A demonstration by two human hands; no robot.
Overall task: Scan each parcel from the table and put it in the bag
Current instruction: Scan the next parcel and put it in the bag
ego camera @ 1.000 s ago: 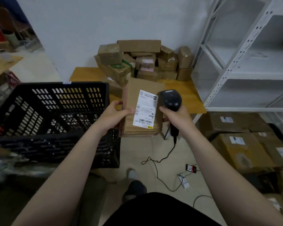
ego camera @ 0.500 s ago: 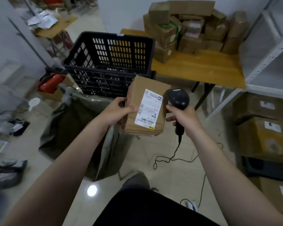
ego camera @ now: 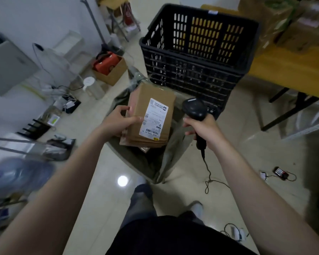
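Observation:
My left hand (ego camera: 118, 122) grips a brown cardboard parcel (ego camera: 151, 105) with a white shipping label (ego camera: 153, 119) facing up. The parcel hangs over the open mouth of a grey-green bag (ego camera: 149, 162) that stands on the floor in front of me. A black corded barcode scanner (ego camera: 195, 111) is held by its handle in my right hand (ego camera: 201, 129), just right of the parcel. More brown parcels (ego camera: 291, 21) are piled on the wooden table (ego camera: 291, 70) at the upper right.
A large black plastic crate (ego camera: 195, 52) stands behind the bag, against the table. Cables, a charger (ego camera: 282, 174) and clutter lie on the tiled floor. A water jug (ego camera: 20, 175) is at the left. My feet show below.
My view has swung left and down from the table to the bag. The parcel has moved with my left hand from in front of the crate to above the bag's mouth; the scanner stays beside it.

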